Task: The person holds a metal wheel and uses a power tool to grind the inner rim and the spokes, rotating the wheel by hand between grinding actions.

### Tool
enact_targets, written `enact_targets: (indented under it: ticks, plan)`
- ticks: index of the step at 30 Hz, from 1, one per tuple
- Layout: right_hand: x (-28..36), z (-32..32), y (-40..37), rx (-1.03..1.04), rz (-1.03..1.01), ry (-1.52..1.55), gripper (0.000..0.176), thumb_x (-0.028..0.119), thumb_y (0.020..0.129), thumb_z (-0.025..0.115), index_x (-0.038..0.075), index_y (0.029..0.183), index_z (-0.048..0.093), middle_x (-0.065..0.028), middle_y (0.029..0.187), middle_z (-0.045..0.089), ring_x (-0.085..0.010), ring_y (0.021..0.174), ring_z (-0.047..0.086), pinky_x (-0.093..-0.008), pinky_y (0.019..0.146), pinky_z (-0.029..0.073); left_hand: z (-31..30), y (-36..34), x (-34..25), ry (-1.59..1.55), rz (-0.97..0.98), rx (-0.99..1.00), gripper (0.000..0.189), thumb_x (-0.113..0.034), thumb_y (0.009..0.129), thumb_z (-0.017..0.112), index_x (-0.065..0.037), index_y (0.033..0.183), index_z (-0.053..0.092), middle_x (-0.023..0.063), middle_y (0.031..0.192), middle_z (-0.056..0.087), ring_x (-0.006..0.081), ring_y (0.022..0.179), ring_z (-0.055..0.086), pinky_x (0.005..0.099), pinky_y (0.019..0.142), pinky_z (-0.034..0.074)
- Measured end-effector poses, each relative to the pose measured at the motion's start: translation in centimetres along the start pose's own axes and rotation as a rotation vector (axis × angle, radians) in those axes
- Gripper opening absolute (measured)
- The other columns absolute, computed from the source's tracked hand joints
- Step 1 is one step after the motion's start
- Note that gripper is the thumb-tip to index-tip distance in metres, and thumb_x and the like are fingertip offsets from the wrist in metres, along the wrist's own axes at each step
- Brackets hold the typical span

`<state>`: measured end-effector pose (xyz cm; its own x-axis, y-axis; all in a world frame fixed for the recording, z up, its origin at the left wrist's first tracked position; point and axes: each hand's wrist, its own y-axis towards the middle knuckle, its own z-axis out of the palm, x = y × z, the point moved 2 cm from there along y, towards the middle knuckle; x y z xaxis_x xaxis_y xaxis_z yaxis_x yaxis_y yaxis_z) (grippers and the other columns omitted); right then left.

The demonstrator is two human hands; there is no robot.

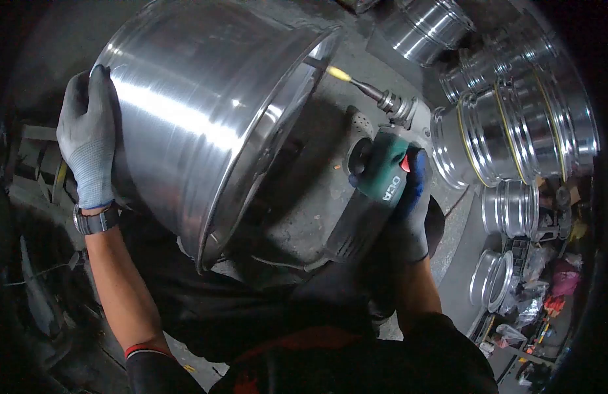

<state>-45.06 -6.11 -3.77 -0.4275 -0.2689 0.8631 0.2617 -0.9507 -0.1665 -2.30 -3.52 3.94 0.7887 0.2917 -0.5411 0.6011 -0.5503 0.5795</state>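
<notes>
A large shiny metal wheel rim (179, 111) lies on its side, tilted, its open end facing right. My left hand (90, 128), in a grey work glove, is closed on the rim's left edge, fingers over the lip. My right hand (415, 203), also gloved, is wrapped round the body of a green and black angle grinder (386, 161) marked DCA, near its red switch. A shaft with a yellow sleeve (340, 73) runs from the grinder's head into the rim's open end. The tip of that shaft is hidden inside the rim.
Several polished wheel rims (514, 134) are stacked at the right, with another rim (425, 33) at the top. A smaller ring (491, 281) stands lower right, beside plastic bags (530, 308) and clutter. A shoe (360, 125) shows behind the grinder. A cord (278, 262) trails below it.
</notes>
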Motion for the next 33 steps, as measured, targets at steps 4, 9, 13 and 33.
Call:
enact_targets:
  ticks: [4,9,13,33]
  plan:
    - [-1.3,-0.3,-0.9,-0.085,0.045,0.039,0.063,0.059,0.103,0.046,0.005,0.134,0.058,-0.0127,0.12,0.066,-0.0256,0.103,0.067,-0.0425,0.088,0.057,0.1,-0.1,-0.1,0.008,-0.002,0.005,0.043,-0.045,0.104,0.056,-0.008,0.123,0.07,0.0122,0.119,0.074,0.0262,0.109,0.07,0.0356,0.095,0.051]
    - [-3.0,-1.1,-2.3,-0.049,0.128,-0.005,0.066,0.059,0.102,0.049,0.002,0.134,0.057,-0.0153,0.119,0.067,-0.0267,0.1,0.069,-0.0452,0.089,0.058,0.2,0.0,0.3,0.025,0.024,-0.011,0.043,-0.044,0.104,0.057,-0.008,0.122,0.07,0.0124,0.118,0.074,0.0257,0.107,0.07,0.035,0.095,0.05]
    - [-2.5,-1.4,-2.3,-0.034,0.158,-0.04,0.066,0.06,0.103,0.047,0.002,0.134,0.058,-0.0155,0.115,0.069,-0.0263,0.097,0.07,-0.0448,0.087,0.058,0.2,0.0,0.4,-0.053,-0.021,0.025,0.042,-0.043,0.103,0.057,-0.007,0.122,0.069,0.0125,0.116,0.074,0.0254,0.105,0.07,0.0342,0.094,0.05]
    - [-0.7,-1.2,-0.9,-0.039,0.13,-0.048,0.061,0.052,0.105,0.045,-0.002,0.131,0.058,-0.0161,0.112,0.069,-0.0289,0.1,0.072,-0.047,0.087,0.061,0.0,-0.1,-0.1,-0.001,-0.008,-0.006,0.042,-0.044,0.104,0.056,-0.007,0.12,0.07,0.0133,0.113,0.074,0.0253,0.103,0.07,0.035,0.092,0.05]
